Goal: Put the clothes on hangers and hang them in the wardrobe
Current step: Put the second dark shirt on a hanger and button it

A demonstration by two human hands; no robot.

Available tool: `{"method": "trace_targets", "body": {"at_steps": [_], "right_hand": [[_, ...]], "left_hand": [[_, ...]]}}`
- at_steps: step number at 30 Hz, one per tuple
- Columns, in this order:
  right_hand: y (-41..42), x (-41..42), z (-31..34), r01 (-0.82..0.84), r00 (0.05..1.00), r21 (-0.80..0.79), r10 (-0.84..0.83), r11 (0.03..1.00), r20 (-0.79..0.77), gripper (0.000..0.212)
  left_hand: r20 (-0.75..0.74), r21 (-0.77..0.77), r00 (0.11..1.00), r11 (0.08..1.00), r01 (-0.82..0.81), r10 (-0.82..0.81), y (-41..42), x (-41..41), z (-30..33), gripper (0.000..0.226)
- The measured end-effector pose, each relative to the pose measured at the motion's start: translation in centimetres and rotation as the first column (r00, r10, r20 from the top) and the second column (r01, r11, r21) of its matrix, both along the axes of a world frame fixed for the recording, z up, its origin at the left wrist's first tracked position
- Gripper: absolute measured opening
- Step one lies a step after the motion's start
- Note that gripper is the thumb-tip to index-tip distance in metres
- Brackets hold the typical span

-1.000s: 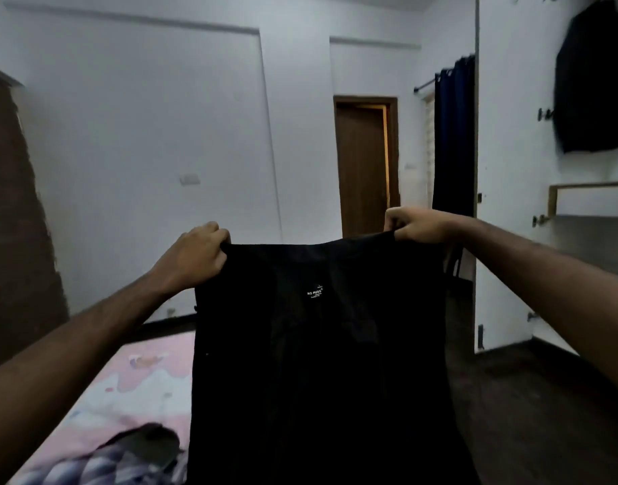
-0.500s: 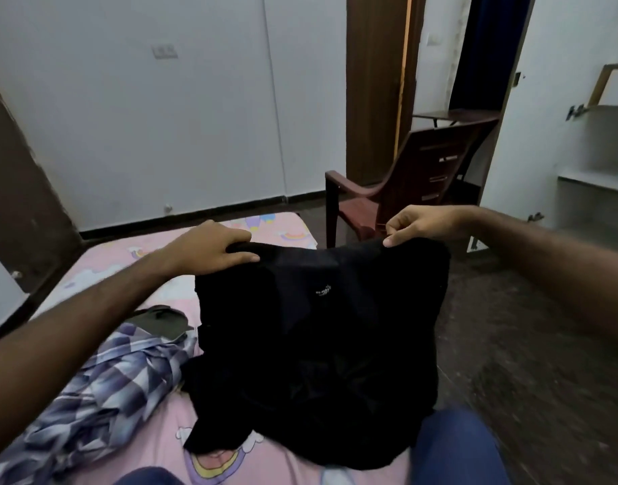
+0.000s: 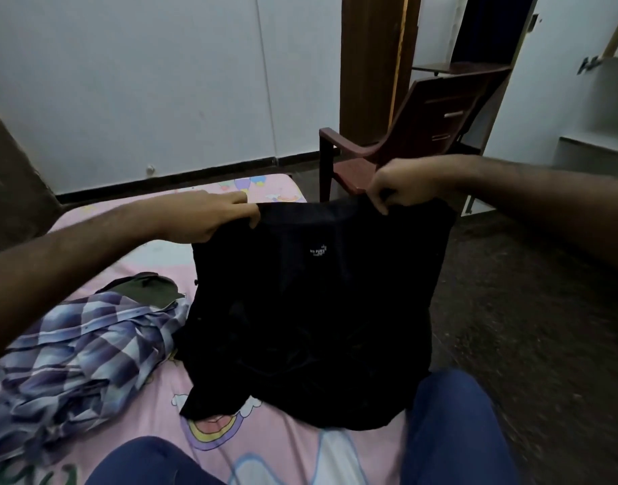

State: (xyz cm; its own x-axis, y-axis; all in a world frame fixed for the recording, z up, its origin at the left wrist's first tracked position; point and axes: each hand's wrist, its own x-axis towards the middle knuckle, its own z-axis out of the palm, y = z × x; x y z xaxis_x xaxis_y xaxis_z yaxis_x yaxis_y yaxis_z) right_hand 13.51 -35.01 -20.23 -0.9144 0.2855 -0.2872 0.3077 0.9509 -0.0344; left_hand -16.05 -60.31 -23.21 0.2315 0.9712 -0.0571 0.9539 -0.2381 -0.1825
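A black garment (image 3: 314, 309) with a small white logo hangs in front of me, its lower part crumpled on the pink bed (image 3: 272, 446). My left hand (image 3: 209, 217) grips its upper left edge. My right hand (image 3: 402, 185) pinches its upper right edge. On the bed to the left lies a blue-and-white checked shirt (image 3: 76, 351) with a dark olive garment (image 3: 146, 288) behind it. No hanger is in view.
A brown plastic chair (image 3: 416, 127) stands behind the garment beside a wooden door (image 3: 370, 64). White wardrobe shelves (image 3: 594, 141) are at the far right, above a dark floor (image 3: 531, 327). My knees in blue trousers (image 3: 454, 432) are at the bottom.
The garment was held high and spread a second ago. Both hands have lowered it so its bottom now rests on the bed, and my view has tilted downward.
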Motion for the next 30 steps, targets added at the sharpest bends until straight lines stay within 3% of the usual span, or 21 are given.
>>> {"method": "trace_targets", "body": {"at_steps": [1,3,5,7,9,10,11,12,13,15,17,21,23,26,28,30], "right_hand": [[0.0,-0.5,0.5,0.013,0.999,0.068,-0.009,0.998,-0.053,0.025],[-0.1,-1.4,1.7,0.048,0.984,0.093,-0.031,0.995,-0.178,0.027],[-0.3,-1.8,3.3,0.082,0.978,-0.085,-0.096,0.993,-0.183,0.038],[-0.5,-1.7,4.1,0.059,0.991,-0.245,-0.088,0.968,-0.106,0.053],[-0.6,-1.5,3.8,-0.062,0.994,-0.079,0.054,0.995,-0.095,0.056],[-0.8,-1.4,3.2,-0.145,0.985,0.080,0.152,0.986,-0.087,0.050],[-1.0,-1.2,2.5,-0.239,0.963,0.247,0.262,0.939,-0.063,0.040],[-1.6,-0.9,1.9,-0.330,0.932,0.403,0.363,0.854,-0.005,0.029],[-2.5,-0.5,1.3,-0.404,0.898,0.530,0.433,0.746,0.074,0.021],[-3.9,0.2,0.4,-0.543,0.813,0.665,0.521,0.513,0.261,0.030],[-5.0,0.7,-0.3,-0.638,0.702,0.699,0.616,0.322,0.357,0.048],[-6.8,0.5,-2.9,-0.772,0.473,0.617,0.785,0.151,0.400,0.026],[-8.0,0.6,-5.2,-0.838,0.504,0.494,0.676,0.232,0.537,0.021],[-9.5,1.2,-6.9,-0.756,0.617,0.387,0.377,0.529,0.690,0.021],[-8.0,0.4,-4.8,-0.632,0.737,0.496,0.264,0.595,0.622,0.022],[-5.3,-1.3,0.5,-0.483,0.863,0.658,0.188,0.578,0.469,0.019]], "left_hand": [[0.002,-0.018,1.000,1.000,-0.019,0.019,0.5,0.1,0.5,0.050],[0.170,-0.088,0.979,0.991,-0.097,0.110,1.3,0.5,2.1,0.047],[0.363,-0.229,0.906,0.963,-0.141,0.219,1.8,1.3,3.8,0.050],[0.410,-0.350,0.875,0.930,-0.111,0.259,1.9,1.9,4.7,0.062],[0.183,-0.388,0.969,0.918,-0.085,0.166,1.6,2.1,4.2,0.073],[-0.071,-0.336,0.997,0.941,-0.036,0.013,1.4,2.1,3.6,0.070],[-0.321,-0.240,0.937,0.969,0.059,-0.136,1.1,2.1,2.8,0.058],[-0.518,-0.143,0.810,0.961,0.236,-0.276,0.6,2.3,1.8,0.039],[-0.628,-0.114,0.689,0.918,0.379,-0.362,0.0,2.6,1.1,0.025],[-0.670,-0.149,0.555,0.822,0.550,-0.492,-0.6,3.2,-0.2,0.026],[-0.691,-0.180,0.454,0.742,0.645,-0.563,-0.6,3.5,-1.9,0.033],[-0.727,-0.254,0.327,0.679,0.689,-0.604,0.4,3.2,-4.6,0.027],[-0.683,-0.285,0.355,0.680,0.675,-0.639,0.3,3.2,-5.1,0.019],[-0.652,-0.254,0.463,0.749,0.612,-0.600,0.5,2.5,-4.1,0.024],[-0.667,-0.162,0.559,0.829,0.535,-0.492,1.8,1.7,-1.1,0.025],[-0.675,-0.002,0.629,0.853,0.522,-0.386,3.9,0.9,4.8,0.019]]}}
